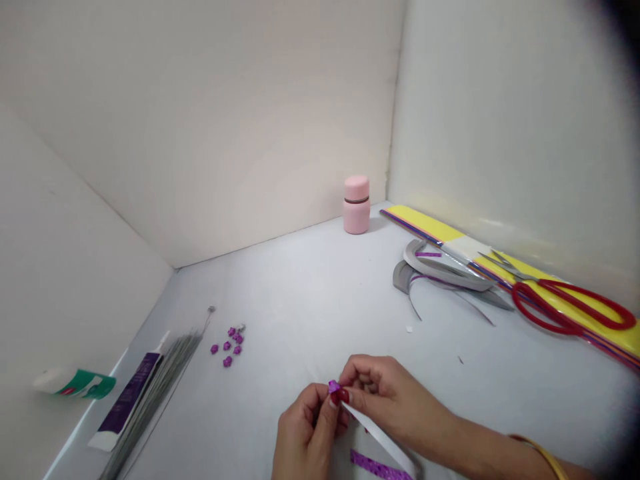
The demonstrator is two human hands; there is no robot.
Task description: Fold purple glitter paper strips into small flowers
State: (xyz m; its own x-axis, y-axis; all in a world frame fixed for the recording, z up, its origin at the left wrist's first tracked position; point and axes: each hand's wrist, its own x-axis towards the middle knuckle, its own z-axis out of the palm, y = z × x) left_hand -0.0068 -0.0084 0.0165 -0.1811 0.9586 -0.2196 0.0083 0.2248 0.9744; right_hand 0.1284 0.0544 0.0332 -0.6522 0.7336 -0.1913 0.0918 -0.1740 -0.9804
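Near the bottom middle, a glittery purple paper strip (381,437) with a white back is pinched at its folded, knot-like end. My left hand (306,430) grips that fold between thumb and forefinger. Close against it, my right hand (395,400) has its thumb and fingertips closed on the same fold. The strip's white side runs down to the right under my right hand, then bends back with its purple side showing. Fingertips hide part of the fold. Several small purple paper stars (227,361) lie in a group farther left on the table.
Left are a bundle of thin wires (155,407), a purple-and-white tube (131,393) and a green-and-white bottle (85,385). A pink jar (356,215) stands at the back. Right are curled grey-white strips (445,273), red-handled scissors (550,300) and a yellow paper pack (425,223). White walls enclose the table.
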